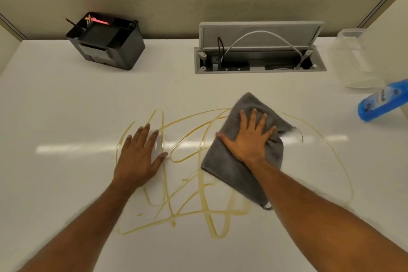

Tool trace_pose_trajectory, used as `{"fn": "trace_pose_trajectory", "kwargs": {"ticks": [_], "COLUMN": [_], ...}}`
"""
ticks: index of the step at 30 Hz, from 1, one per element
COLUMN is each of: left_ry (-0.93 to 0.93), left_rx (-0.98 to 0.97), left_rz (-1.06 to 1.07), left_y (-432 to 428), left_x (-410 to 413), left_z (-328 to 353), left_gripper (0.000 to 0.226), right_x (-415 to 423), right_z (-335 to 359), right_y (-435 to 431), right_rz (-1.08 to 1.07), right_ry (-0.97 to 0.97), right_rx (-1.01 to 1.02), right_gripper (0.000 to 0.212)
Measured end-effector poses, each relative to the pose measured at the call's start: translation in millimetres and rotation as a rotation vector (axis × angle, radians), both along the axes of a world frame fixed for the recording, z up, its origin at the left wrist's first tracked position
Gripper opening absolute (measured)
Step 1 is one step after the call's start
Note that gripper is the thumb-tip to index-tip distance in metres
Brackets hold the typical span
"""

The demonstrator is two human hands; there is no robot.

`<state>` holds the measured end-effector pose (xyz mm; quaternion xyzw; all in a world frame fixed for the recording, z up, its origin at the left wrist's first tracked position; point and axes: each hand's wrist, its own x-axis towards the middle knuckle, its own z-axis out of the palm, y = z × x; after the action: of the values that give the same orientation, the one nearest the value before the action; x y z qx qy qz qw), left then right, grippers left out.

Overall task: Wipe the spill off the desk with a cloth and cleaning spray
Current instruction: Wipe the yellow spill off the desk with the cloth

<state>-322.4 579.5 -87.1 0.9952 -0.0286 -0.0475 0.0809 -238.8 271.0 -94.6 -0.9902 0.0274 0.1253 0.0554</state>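
Note:
A yellowish spill runs in thin looping streaks across the middle of the white desk. A folded grey cloth lies on the right part of the streaks. My right hand presses flat on the cloth, fingers spread. My left hand rests palm down on the bare desk at the left edge of the streaks, fingers apart, holding nothing. A blue cleaning spray bottle lies tilted at the far right edge of the view.
A black desk organiser with pens stands at the back left. An open grey cable box with sockets and a white cable is set into the desk at the back centre. A clear plastic container stands at the back right.

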Motion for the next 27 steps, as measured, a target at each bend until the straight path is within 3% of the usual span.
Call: {"fn": "trace_pose_trajectory", "kwargs": {"ticks": [3, 5, 9, 13, 17, 21, 27], "left_ry": [-0.006, -0.025, -0.044, -0.053, -0.064, -0.058, -0.049], "left_rx": [0.020, 0.009, 0.018, 0.017, -0.019, -0.121, -0.149], "left_rz": [0.027, 0.076, 0.132, 0.150, 0.163, 0.279, 0.264], "left_y": [22.2, 43.3, 88.0, 110.4, 110.1, 114.4, 126.3], "left_x": [6.4, 8.2, -4.0, -17.8, -30.6, -43.3, -52.4], "left_z": [4.0, 9.0, 9.3, -1.3, -14.8, -20.6, -26.2], "left_gripper": [0.078, 0.079, 0.081, 0.079, 0.076, 0.077, 0.072], "right_x": [-32.9, -58.6, -61.3, 0.7, 32.3, -29.7, -18.9], "right_z": [-7.4, -8.0, -8.0, -12.7, -14.4, -15.9, -12.3], "right_y": [-3.5, -32.0, -72.0, -51.7, -4.7, -11.8, -60.3], "right_rz": [0.278, 0.342, 0.205, 0.104, 0.214, 0.386, 0.239], "right_ry": [-0.043, -0.085, -0.081, -0.090, -0.120, -0.172, -0.140], "right_rx": [-0.039, -0.029, -0.025, -0.036, -0.021, 0.063, 0.019], "right_gripper": [0.102, 0.092, 0.088, 0.096, 0.096, 0.079, 0.081]}}
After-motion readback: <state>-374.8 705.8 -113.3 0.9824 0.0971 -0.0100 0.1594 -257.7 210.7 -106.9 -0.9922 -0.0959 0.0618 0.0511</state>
